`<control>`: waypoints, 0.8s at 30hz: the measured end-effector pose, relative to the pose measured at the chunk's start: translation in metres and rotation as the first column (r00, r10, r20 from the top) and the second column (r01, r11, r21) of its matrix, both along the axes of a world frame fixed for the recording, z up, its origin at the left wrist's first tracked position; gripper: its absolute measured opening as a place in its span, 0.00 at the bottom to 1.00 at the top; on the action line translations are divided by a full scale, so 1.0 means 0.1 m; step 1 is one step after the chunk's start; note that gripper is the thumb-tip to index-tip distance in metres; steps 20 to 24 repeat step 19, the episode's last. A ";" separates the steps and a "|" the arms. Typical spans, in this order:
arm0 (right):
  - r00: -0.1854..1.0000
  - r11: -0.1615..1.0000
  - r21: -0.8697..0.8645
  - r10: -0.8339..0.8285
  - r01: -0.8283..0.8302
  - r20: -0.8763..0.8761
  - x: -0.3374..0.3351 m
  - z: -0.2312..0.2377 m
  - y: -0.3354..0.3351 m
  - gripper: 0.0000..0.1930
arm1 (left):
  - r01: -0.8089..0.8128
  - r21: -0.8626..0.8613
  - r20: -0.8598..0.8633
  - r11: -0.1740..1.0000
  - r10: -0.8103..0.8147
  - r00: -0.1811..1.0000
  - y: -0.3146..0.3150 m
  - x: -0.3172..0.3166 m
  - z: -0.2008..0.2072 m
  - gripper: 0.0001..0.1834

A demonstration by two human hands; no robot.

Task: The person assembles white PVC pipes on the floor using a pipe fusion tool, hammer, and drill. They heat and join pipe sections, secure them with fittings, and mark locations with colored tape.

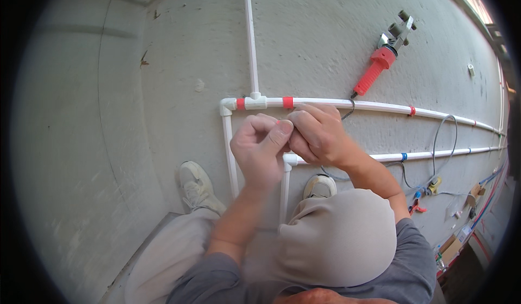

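My left hand [258, 144] and my right hand [320, 133] meet in front of me, fingers closed and pinching. A tiny red piece [279, 122] shows at the left fingertips; it is too small to name. Whatever the right fingers hold is hidden. Just beyond the hands lies a white plastic pipe [347, 103] with red tape bands [287, 102] around it. It joins a white tee [255, 102] and an elbow [227, 106]. A second white pipe [374, 157], with a blue band [404, 156], runs nearer me from another elbow [291, 160].
A pipe fusion welder [377, 68] with a red handle lies beyond the pipes, its grey cable [436, 135] looping across them. A loose white fitting [471, 70] sits far right. Red pliers-like tool [418, 207] and cardboard boxes [451, 249] lie to the right. My shoes [196, 182] flank the pipes.
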State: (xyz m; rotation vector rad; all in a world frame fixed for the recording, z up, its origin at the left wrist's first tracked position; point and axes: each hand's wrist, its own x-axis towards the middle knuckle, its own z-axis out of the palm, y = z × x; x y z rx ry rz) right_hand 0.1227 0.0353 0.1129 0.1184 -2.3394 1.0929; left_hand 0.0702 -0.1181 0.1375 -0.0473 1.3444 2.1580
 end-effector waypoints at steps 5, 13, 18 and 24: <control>0.982 0.983 -0.129 -0.145 0.129 -0.121 -0.03 0.01 0.03 0.06 | -0.105 0.008 -0.174 0.994 0.104 0.979 0.16 0.25 0.11 0.04; 0.988 0.996 0.092 0.021 -0.007 -0.152 -0.14 0.16 0.18 0.11 | -0.100 0.005 -0.265 0.995 0.097 0.959 0.06 0.20 0.15 0.08; 0.986 0.976 0.213 0.067 -0.034 -0.152 -0.23 0.06 0.03 0.15 | -0.004 -0.100 -0.012 0.995 0.003 1.000 -0.11 0.02 0.10 0.17; 0.989 0.980 0.194 0.075 -0.048 -0.130 -0.22 0.04 0.02 0.14 | 0.027 -0.091 0.093 0.995 -0.019 0.995 -0.15 0.00 0.08 0.24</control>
